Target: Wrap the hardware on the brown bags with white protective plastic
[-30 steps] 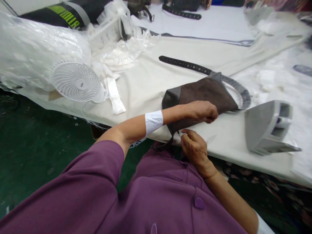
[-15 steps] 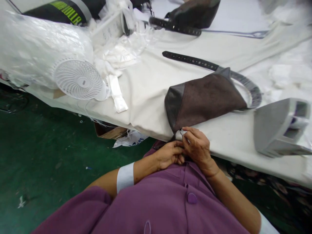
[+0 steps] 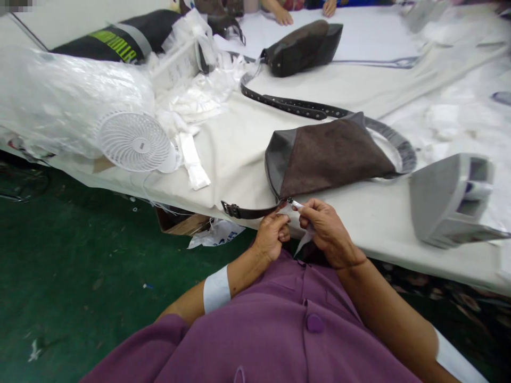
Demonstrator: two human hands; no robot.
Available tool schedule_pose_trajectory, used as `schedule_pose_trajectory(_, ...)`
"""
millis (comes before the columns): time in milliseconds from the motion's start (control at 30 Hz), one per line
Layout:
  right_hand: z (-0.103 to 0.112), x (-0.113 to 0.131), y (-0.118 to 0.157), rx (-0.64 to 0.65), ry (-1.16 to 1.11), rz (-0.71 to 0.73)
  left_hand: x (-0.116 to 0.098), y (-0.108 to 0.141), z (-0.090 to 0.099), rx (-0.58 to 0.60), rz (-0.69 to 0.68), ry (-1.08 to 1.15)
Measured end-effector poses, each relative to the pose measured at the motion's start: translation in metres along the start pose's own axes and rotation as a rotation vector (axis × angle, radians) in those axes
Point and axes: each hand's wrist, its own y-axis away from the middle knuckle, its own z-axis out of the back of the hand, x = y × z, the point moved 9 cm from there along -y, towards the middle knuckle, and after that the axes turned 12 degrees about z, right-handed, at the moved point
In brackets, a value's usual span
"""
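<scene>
A brown bag (image 3: pixel 331 157) with dark grey leather-like ends lies on the white-covered table in front of me. From its near corner a short black buckle strap (image 3: pixel 253 213) runs left along the table edge. My left hand (image 3: pixel 273 234) is closed with its fingers against this strap, close to the bag's corner. In my right hand (image 3: pixel 329 231), thumb and fingers pinch a thin white strip (image 3: pixel 296 204) whose tip meets small metal hardware at the corner. A loose white end hangs below that hand. The bag's long studded strap (image 3: pixel 291 109) curves behind it.
At left stand a white fan (image 3: pixel 138 142) and clear plastic wrapping (image 3: pixel 72 96). A grey tape dispenser (image 3: pixel 443 199) sits at right. Farther back lies a second dark bag (image 3: pixel 303 48), with another person's hands (image 3: pixel 283 16) beyond. A cardboard box (image 3: pixel 179 223) is under the table edge.
The buckle strap now lies out to the left, with my left hand lower against it. My right hand shows a white strip at the corner. The far bag has shifted, and another person's hands appear.
</scene>
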Motion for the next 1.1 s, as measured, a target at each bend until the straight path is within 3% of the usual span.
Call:
schedule_pose_trajectory(100, -0.001, -0.004, 0.003, 0.020, -0.055, -0.062, 0.010, -0.007, -0.008, 0.102, 0.123, 0.131)
schedule_pose_trajectory(233, 0.002, -0.008, 0.005, 0.014, -0.089, -0.093, 0.014, -0.008, -0.012, 0.153, 0.157, 0.262)
schedule_pose_trajectory(500, -0.002, -0.016, 0.006, 0.068, -0.159, -0.173, 0.017, -0.005, -0.015, 0.105, 0.256, 0.286)
schedule_pose_trajectory(700, -0.004, -0.019, 0.006, 0.080, -0.204, -0.207, 0.013, -0.005, -0.008, 0.027, 0.188, 0.252)
schedule_pose_trajectory(933, -0.010, -0.019, 0.004, 0.103, -0.235, -0.204, 0.004, -0.004, -0.016, 0.088, 0.056, 0.266)
schedule_pose_trajectory(1100, -0.010, -0.020, 0.002, 0.097, -0.221, -0.204, 0.006, -0.010, -0.012, 0.086, 0.056, 0.255)
